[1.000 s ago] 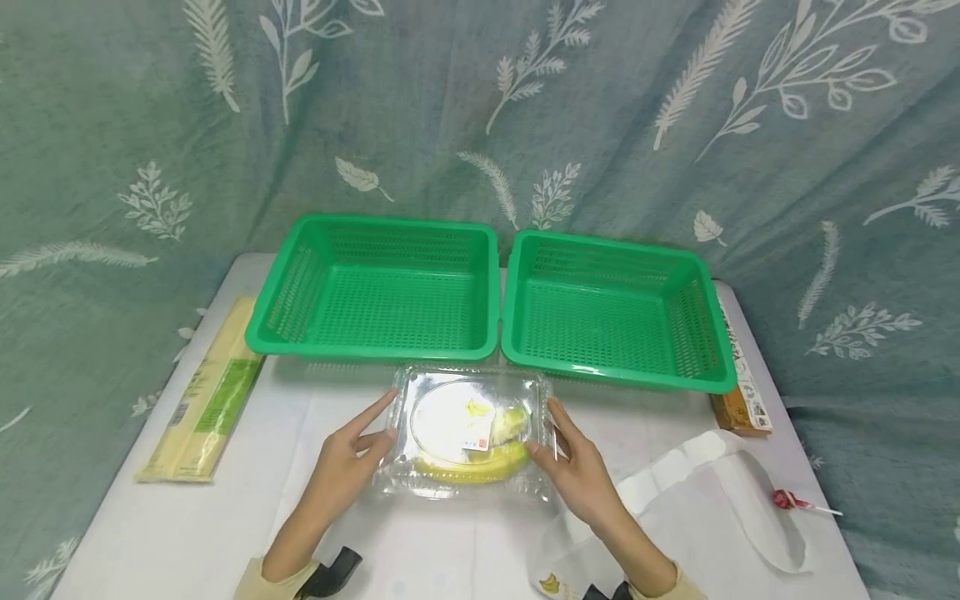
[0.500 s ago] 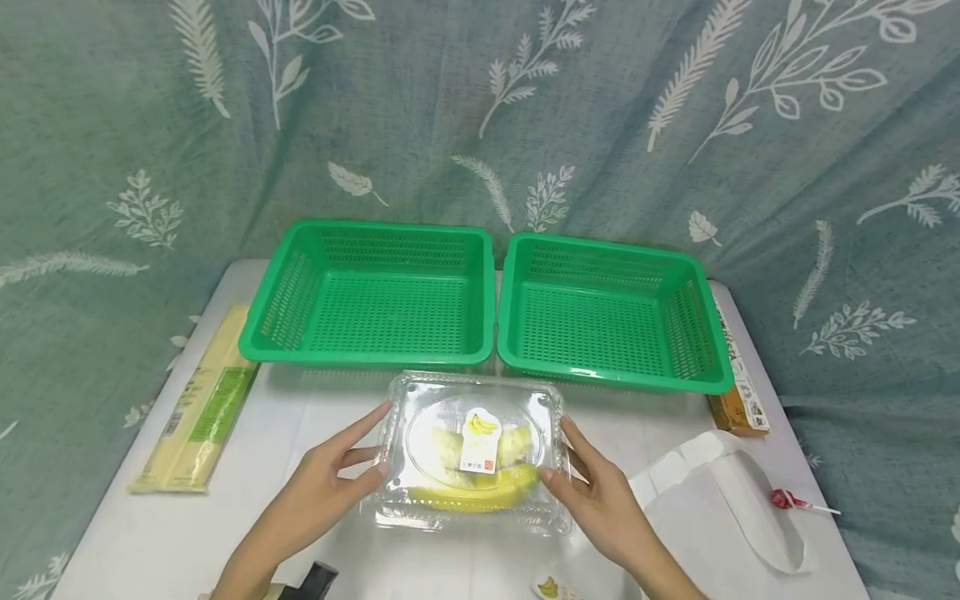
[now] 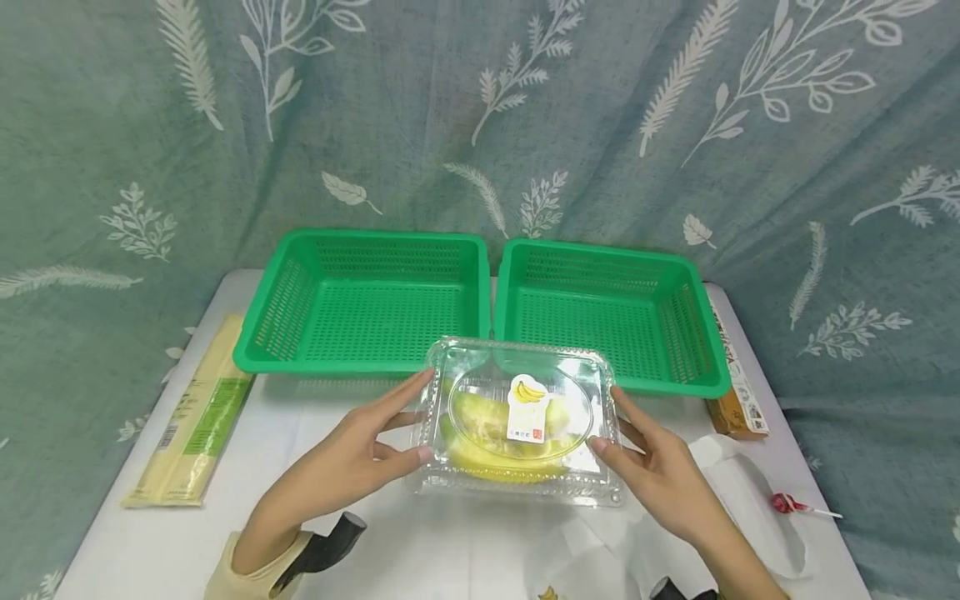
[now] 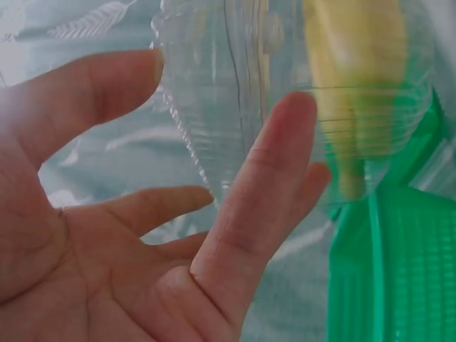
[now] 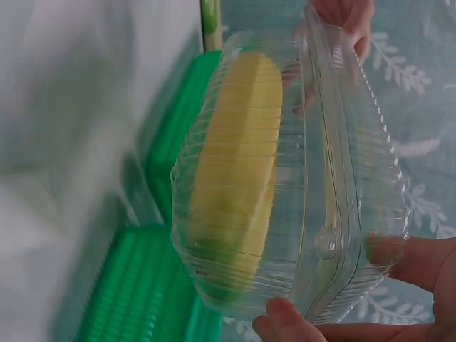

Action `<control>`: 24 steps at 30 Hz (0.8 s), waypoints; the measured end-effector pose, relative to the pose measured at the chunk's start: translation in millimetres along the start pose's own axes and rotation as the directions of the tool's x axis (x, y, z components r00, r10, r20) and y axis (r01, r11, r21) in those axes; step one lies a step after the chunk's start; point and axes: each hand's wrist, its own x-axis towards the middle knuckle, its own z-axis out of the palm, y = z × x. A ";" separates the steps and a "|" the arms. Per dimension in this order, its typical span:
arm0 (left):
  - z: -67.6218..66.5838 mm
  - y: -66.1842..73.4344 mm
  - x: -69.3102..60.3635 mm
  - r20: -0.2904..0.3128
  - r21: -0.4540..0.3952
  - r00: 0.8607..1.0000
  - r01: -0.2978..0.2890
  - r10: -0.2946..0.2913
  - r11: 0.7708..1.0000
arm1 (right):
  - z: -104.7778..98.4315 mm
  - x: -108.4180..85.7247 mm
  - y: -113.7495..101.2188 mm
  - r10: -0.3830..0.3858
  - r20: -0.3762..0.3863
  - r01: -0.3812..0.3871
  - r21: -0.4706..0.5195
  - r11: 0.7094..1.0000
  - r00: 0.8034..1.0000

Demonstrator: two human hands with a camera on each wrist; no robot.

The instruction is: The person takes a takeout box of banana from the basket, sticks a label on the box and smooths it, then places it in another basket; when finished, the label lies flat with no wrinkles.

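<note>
A clear plastic clamshell box (image 3: 480, 475) with yellow-green bananas (image 3: 480, 417) inside is held up off the table, in front of the baskets. Its lid carries a white label (image 3: 527, 423) with a banana picture. My left hand (image 3: 356, 458) grips the box's left end, thumb on the near side and fingers toward the far side and underneath. At the other end my right hand (image 3: 660, 471) holds it between thumb and fingers. In the right wrist view, the box (image 5: 292, 178) looks closed, and banana shows through its ribbed wall.
Two green baskets (image 3: 367, 368) (image 3: 600, 379) stand side by side at the back. A noodle-like pack (image 3: 191, 425) lies left. On the right are a brown-and-white carton (image 3: 738, 408), a white bag (image 3: 742, 492) and a red lollipop (image 3: 783, 502).
Both hands have lifted the box and carried it rightward and forward, so it now overlaps the front rims of the baskets. The head view has shifted slightly.
</note>
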 end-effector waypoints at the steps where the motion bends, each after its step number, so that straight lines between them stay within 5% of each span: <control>1: -0.9 1.1 8.1 0.008 0.001 1.000 -0.001 0.001 1.000 | -5.3 2.3 -1.0 0.005 -0.006 -0.005 -0.029 1.000 1.000; 12: -12.8 18.2 93.1 0.029 -0.003 0.993 -0.112 0.112 0.994 | -55.2 39.4 -10.5 -0.013 -0.066 0.000 -0.192 0.981 0.998; 24: -5.2 25.5 175.9 0.025 0.122 1.000 -0.002 -0.001 0.993 | -89.9 87.9 8.5 0.148 -0.075 -0.160 -0.189 0.969 0.986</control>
